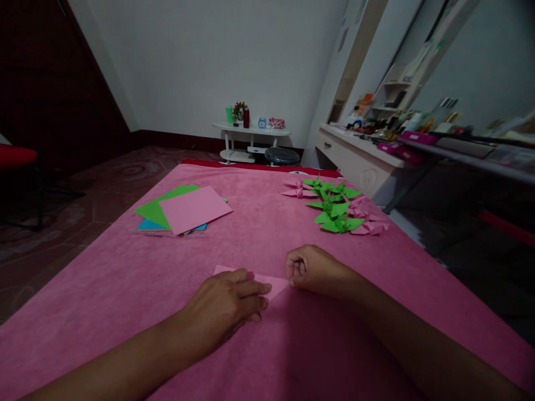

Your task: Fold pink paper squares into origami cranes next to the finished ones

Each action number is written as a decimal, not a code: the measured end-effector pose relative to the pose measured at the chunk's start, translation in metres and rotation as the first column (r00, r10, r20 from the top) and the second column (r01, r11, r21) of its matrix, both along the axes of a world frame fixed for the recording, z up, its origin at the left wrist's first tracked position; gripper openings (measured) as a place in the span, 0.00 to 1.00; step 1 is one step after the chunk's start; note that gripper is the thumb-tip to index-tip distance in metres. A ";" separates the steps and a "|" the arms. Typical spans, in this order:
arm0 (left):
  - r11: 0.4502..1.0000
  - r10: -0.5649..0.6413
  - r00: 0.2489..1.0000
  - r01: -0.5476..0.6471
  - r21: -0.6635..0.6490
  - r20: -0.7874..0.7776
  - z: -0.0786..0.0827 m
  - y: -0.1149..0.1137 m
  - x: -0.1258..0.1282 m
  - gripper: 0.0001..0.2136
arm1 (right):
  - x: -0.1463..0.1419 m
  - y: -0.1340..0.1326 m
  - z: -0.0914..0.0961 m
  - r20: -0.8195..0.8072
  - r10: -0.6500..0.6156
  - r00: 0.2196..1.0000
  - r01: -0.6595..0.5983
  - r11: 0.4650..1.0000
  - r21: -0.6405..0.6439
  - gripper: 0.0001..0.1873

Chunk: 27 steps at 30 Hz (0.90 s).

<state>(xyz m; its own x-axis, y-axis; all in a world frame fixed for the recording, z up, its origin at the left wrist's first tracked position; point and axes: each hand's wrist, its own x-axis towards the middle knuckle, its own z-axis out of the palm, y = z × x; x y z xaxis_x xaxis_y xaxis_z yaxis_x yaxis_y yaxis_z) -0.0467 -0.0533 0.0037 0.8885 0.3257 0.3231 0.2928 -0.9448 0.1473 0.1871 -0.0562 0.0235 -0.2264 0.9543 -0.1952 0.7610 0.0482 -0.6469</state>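
Note:
A folded piece of pink origami paper (277,286) lies on the pink cloth in front of me. Across its left part my left hand (229,298) rests flat, fingers stretched out and pressing it down. My right hand (312,268) is closed, thumb and finger pinching the paper's right corner. Part of the paper is hidden under the left hand. Beyond, on the left, is a loose stack of square sheets, a pink sheet (196,210) over a green sheet (152,210) and blue ones. Several folded paper cranes, green (330,207) and pink (300,191), are grouped at the far right.
The pink cloth (137,289) covers the surface I work on. Behind it, a small white table (251,130) stands against the wall. A cluttered dresser (359,146) is on the right, and a red chair (16,155) at the left edge.

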 end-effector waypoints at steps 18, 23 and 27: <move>0.991 0.045 0.998 -0.051 0.122 0.052 0.001 -0.009 -0.004 0.08 | -0.024 -0.015 0.004 0.207 -0.069 0.976 0.050 0.994 0.093 0.10; 0.992 -0.017 0.999 0.012 0.125 0.038 0.007 -0.012 -0.012 0.10 | -0.023 -0.010 0.001 0.110 -0.090 0.990 0.085 0.995 0.046 0.05; 0.991 0.038 0.999 -0.043 0.127 0.039 0.008 -0.016 -0.010 0.11 | -0.018 -0.002 -0.006 -0.071 -0.110 0.991 0.105 0.992 -0.066 0.06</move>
<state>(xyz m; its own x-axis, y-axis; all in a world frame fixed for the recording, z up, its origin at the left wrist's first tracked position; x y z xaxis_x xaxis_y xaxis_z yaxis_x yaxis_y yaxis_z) -0.0570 -0.0696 0.0120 0.8623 0.3149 0.3966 0.3276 -0.9441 0.0372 0.1692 -0.0585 0.0177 -0.1392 0.9604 -0.2414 0.7094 -0.0734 -0.7009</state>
